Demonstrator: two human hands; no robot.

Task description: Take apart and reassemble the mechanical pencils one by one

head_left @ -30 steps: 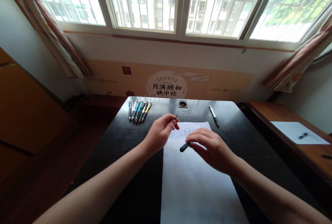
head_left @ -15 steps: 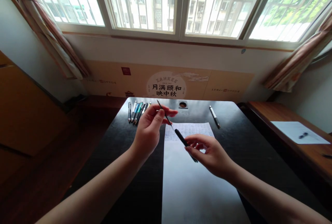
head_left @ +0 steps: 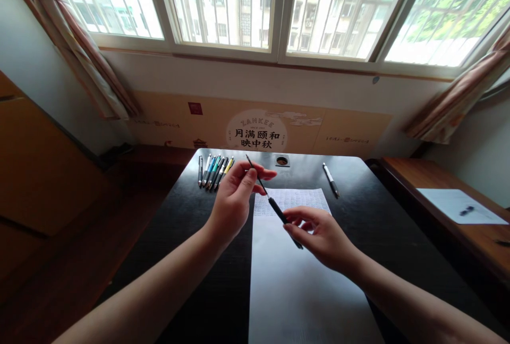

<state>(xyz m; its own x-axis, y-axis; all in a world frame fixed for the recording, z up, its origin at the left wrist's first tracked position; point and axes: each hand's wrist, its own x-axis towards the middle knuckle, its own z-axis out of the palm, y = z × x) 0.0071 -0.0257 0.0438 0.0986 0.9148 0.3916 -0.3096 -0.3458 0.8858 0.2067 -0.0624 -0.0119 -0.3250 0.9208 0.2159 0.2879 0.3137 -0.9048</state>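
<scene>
My left hand (head_left: 235, 192) is closed in a pinch on a thin dark pen refill (head_left: 261, 180), its other fingers stretched to the right. The refill slants down to the right, and its lower end meets the upper end of a black pen barrel (head_left: 275, 209). Whether that end is inside the barrel I cannot tell. My right hand (head_left: 314, 230) grips the barrel between thumb and fingers. Both hands are held above a long sheet of paper (head_left: 295, 269) with rows of handwriting across its far part.
Several pens (head_left: 213, 171) lie side by side at the far left of the black table (head_left: 191, 285). A single white-and-black pen (head_left: 330, 180) lies at the far right. A round hole fitting (head_left: 282, 161) is near the far edge. To the right, a wooden desk (head_left: 406, 174) holds a white sheet (head_left: 458, 206).
My left hand has shifted slightly right and down with the refill, so its lower end is closer to the barrel. My right hand has hardly moved.
</scene>
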